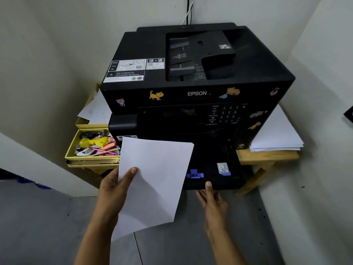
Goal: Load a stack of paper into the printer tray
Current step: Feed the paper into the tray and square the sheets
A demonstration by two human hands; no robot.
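A black Epson printer (196, 73) with cat stickers sits on a wooden table. Its black paper tray (214, 161) is pulled out at the front, with blue paper guides (194, 175) inside. My left hand (114, 186) grips a white stack of paper (152, 178) by its left edge, thumb on top. The paper hangs tilted over the tray's left part and hides it. My right hand (212, 201) holds the tray's front edge, thumb resting on the rim and fingers underneath.
A yellow open drawer (70, 152) with pens and small items stands left of the printer. Another pile of white paper (277, 136) lies on the wooden table (267, 155) at the right. White walls close in on both sides, with a grey floor below.
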